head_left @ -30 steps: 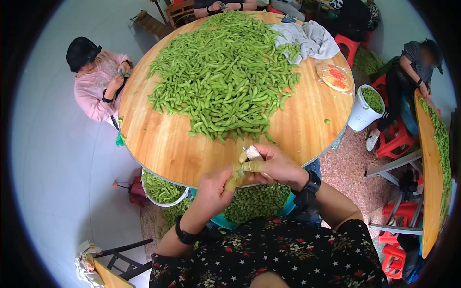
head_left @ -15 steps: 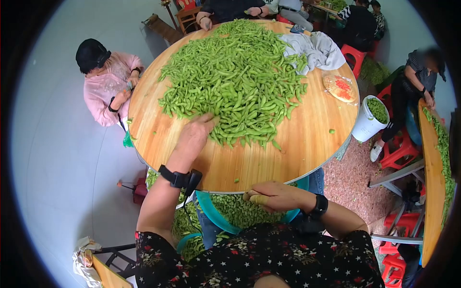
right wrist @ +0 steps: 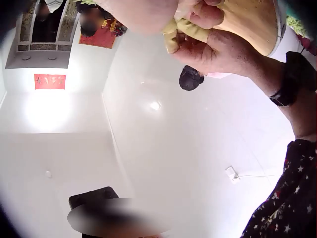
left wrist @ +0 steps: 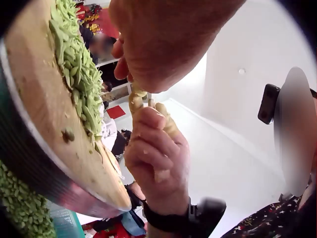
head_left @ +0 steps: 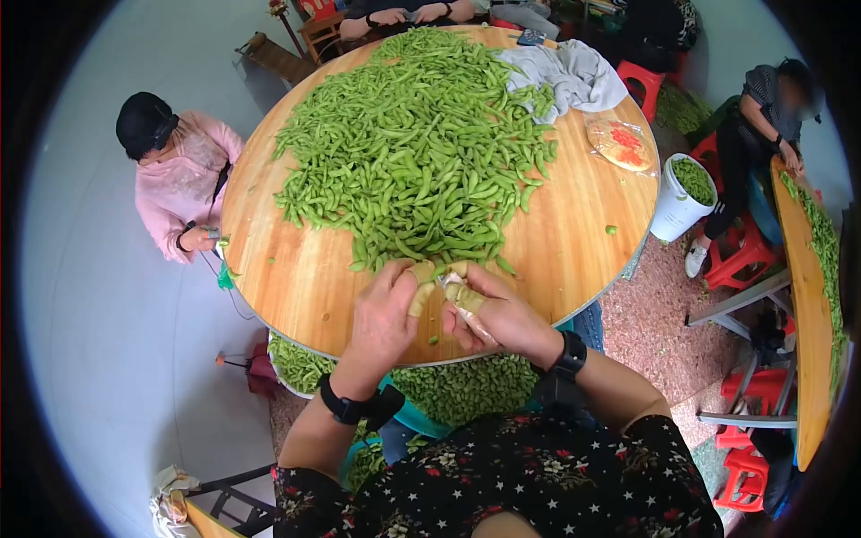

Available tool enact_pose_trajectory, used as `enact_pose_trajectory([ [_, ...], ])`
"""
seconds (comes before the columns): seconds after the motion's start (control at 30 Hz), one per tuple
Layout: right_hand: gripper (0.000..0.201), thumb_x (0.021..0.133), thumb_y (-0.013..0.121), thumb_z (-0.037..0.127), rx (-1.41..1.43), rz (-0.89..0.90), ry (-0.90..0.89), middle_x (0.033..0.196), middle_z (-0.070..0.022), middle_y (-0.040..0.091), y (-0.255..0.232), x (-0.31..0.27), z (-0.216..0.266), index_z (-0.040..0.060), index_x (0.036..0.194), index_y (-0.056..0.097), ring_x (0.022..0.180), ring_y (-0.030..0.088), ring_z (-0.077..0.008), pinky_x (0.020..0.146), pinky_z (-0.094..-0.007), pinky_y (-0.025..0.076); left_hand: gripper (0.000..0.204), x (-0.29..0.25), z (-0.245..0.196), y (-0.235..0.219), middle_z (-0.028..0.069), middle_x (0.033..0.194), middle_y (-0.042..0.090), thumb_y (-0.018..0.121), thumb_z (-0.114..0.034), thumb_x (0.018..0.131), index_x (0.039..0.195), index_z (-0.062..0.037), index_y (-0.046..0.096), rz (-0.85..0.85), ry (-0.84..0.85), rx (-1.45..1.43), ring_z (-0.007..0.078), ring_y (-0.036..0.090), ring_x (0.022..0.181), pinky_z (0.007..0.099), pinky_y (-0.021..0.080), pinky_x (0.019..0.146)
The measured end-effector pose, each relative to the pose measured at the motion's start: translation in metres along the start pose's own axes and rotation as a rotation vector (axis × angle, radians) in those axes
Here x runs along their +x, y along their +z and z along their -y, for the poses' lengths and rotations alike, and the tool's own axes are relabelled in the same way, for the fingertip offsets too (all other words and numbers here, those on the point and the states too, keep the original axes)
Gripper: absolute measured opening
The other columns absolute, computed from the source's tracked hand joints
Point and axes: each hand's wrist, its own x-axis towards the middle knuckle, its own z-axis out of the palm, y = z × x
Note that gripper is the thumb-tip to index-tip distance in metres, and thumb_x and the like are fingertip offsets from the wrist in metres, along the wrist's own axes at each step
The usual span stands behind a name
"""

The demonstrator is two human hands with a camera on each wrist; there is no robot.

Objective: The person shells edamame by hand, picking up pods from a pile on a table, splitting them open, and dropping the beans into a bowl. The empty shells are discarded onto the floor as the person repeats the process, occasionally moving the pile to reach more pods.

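Both hands meet over the near edge of a round wooden table [head_left: 305, 287], fingertips close together. My left hand [head_left: 381, 309] pinches a green soybean pod [head_left: 438, 270], mostly hidden by the fingers. In my right hand [head_left: 507, 314] is a small tool with a whitish wrapped handle [head_left: 473, 325]; a bit of metal shows at its top, but I cannot tell its kind. Yellowish covers wrap some fingers and thumbs on both hands. Just beyond the hands lies a large heap of soybean pods [head_left: 413, 152]. Below the table edge, a teal basin [head_left: 417, 420] holds shelled beans [head_left: 466, 387].
A tub of pods [head_left: 300, 366] stands below left. On the table lie a wrapped flat round item [head_left: 621, 145] and a grey cloth [head_left: 574, 76]. A white bucket [head_left: 679, 215] stands at right. Other people sit around, one in pink [head_left: 184, 179] at left.
My left hand has come from the heap's near left edge to the right hand, now with a pod. The right hand has risen from the table edge to meet it.
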Motion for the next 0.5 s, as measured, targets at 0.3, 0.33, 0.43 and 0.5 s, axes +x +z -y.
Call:
enact_pose_trajectory([
  [0.3,0.015,0.102,0.039,0.016,-0.041,-0.033,-0.087,0.072,-0.0019,0.053,-0.001,0.000,-0.005,0.0074,0.114,0.043,0.047,0.045,-0.0070,0.042,-0.0215,0.036,0.029,-0.011,-0.013,0.014,0.0062,0.087,0.063,0.052,0.004,0.091,0.118,-0.0018,0.058,0.017,-0.527,-0.865,0.0106,0.056,0.070,0.0245,0.047,0.064],
  [0.33,0.014,0.102,0.040,0.015,-0.051,-0.024,-0.099,0.072,-0.0014,0.052,-0.001,0.000,-0.005,0.0076,0.114,0.043,0.047,0.044,-0.0068,0.042,-0.0214,0.035,0.029,-0.012,-0.011,0.015,0.0062,0.087,0.063,0.052,0.004,0.091,0.118,-0.0018,0.058,0.017,-0.527,-0.867,0.0106,0.056,0.070,0.0245,0.047,0.064],
  [0.43,0.015,0.101,0.041,0.014,-0.049,-0.028,-0.113,0.071,-0.0010,0.052,0.001,-0.003,-0.006,0.0080,0.114,0.044,0.048,0.044,-0.0065,0.042,-0.0212,0.034,0.035,-0.016,-0.008,0.016,0.0048,0.089,0.062,0.050,0.004,0.091,0.125,-0.0033,0.056,0.042,-0.452,-0.792,0.0076,0.052,0.069,0.0223,0.045,0.062],
  [0.5,0.016,0.101,0.041,0.014,-0.040,-0.036,-0.106,0.071,-0.0008,0.051,0.004,-0.005,-0.004,0.0083,0.116,0.044,0.047,0.044,-0.0064,0.041,-0.0210,0.033,0.038,-0.015,-0.011,0.014,0.0033,0.086,0.061,0.048,0.003,0.092,0.128,-0.0047,0.055,0.023,-0.373,-0.689,0.0063,0.052,0.069,0.0211,0.044,0.060],
])
